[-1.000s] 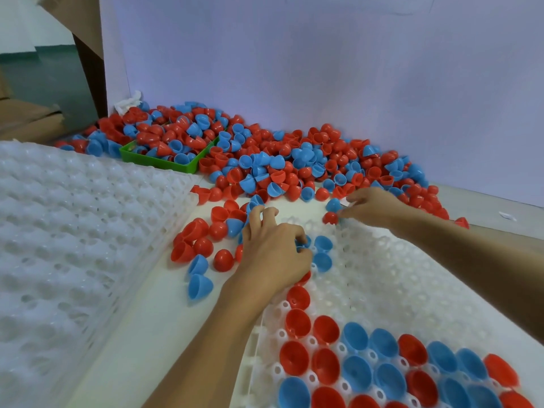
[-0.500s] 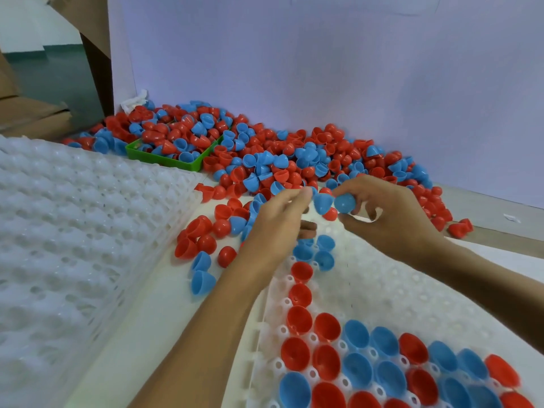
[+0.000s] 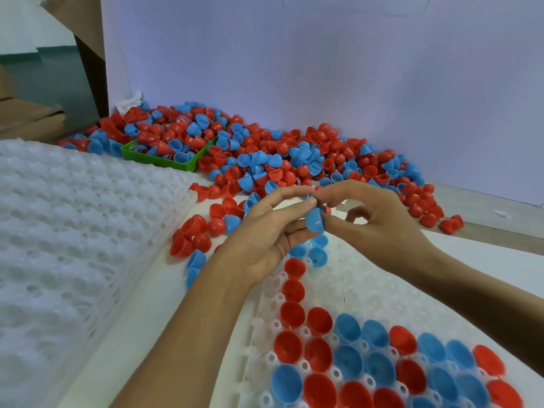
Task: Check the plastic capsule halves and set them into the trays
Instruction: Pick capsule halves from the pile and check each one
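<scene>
Bright, even, diffuse light; soft shadows; wide-angle edge distortion; slight blur throughout.

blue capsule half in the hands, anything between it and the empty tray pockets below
Nothing visible does. The blue capsule half is pinched between the left hand and right hand, above the white tray. Empty pockets lie just beneath and right, beside already seated blue halves.

Tray point(image 3: 368, 293) cut off btm/right; blue half point(image 3: 314, 219) partly hidden by hands, maybe two.
</scene>
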